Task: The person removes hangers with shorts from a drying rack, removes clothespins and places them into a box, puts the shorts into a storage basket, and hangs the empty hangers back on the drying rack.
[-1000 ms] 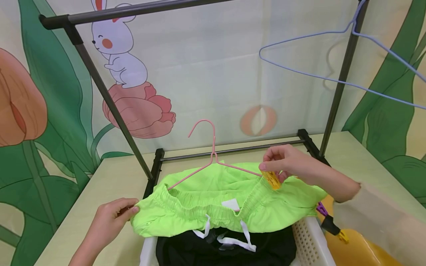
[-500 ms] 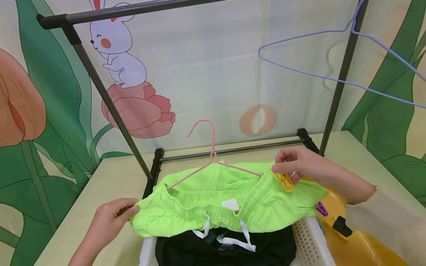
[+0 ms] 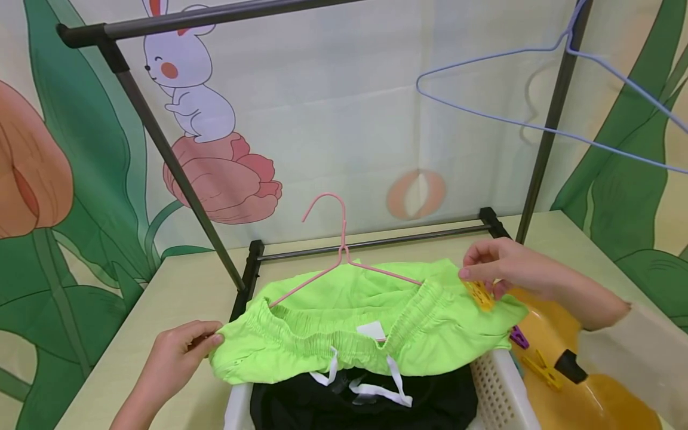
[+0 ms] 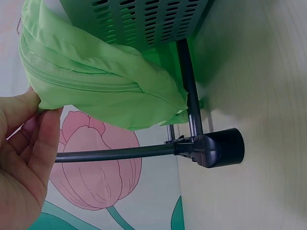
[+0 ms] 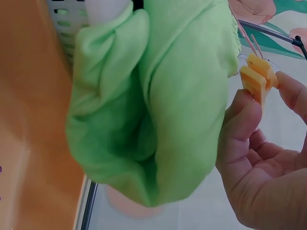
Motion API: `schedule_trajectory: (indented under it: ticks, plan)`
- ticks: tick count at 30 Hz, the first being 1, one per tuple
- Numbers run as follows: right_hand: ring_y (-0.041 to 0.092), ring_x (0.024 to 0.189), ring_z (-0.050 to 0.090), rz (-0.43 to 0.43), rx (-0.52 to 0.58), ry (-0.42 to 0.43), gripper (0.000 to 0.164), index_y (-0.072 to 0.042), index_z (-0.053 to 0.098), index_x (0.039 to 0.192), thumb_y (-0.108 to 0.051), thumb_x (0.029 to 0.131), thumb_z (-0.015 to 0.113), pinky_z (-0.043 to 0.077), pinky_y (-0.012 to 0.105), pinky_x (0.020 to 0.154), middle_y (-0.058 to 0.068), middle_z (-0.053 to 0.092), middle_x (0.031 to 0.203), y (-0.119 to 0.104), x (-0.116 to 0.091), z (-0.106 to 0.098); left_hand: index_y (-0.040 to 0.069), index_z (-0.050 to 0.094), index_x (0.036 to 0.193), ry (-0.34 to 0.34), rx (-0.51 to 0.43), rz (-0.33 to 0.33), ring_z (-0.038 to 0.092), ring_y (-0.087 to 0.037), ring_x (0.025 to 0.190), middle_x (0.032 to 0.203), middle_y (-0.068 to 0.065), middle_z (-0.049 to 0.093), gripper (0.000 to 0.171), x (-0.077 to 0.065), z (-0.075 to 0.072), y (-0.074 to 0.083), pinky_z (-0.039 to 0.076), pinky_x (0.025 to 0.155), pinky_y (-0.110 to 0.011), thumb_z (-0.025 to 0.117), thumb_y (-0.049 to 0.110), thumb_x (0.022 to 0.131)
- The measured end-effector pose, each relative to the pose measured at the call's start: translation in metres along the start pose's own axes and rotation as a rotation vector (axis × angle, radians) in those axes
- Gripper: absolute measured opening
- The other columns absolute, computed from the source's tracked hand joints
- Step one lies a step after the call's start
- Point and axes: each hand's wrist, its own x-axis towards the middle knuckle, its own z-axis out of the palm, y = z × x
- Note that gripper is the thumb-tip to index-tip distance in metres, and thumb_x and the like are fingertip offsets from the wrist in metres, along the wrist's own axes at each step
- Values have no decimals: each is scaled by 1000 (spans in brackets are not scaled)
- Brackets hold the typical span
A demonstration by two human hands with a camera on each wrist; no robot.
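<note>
Bright green shorts (image 3: 441, 346) with an elastic waistband and white drawstrings lie spread over a white basket (image 3: 507, 388). Inside the waistband sits a pink wire hanger (image 3: 343, 224), its hook upright. My left hand (image 3: 177, 358) pinches the shorts' left edge between thumb and fingers; the left wrist view shows the gathered green cloth (image 4: 96, 96) at the fingertips. In my right hand (image 3: 516, 272), thumb and fingers hold a yellow clothespin (image 3: 480, 295) over the right side of the shorts. The right wrist view has that clothespin (image 5: 254, 81) beside the cloth, away from the waistband.
A dark metal rack (image 3: 161, 140) stands behind, with a blue hanger (image 3: 571, 40) at upper right. Black clothing (image 3: 430, 400) fills the basket. At right is an orange-yellow basin (image 3: 570, 409) with a purple clothespin (image 3: 519, 338) and a yellow clothespin (image 3: 544, 371).
My right hand has moved to the right with the clothespin, away from the waistband by the hanger's right end. My left hand stays on the shorts' edge.
</note>
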Motion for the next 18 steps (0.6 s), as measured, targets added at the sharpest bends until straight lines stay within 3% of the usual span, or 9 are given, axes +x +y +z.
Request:
schedule_trajectory:
  ticks: [18]
  plan:
    - [14, 56, 49, 34, -44, -13, 26, 1, 49, 92, -23, 85, 56, 44, 25, 50, 2, 50, 70, 14, -11, -18, 10, 67, 83, -13, 9, -12, 43, 4, 56, 70, 4, 60, 14, 2, 2, -1, 40, 50, -18, 67, 0, 73]
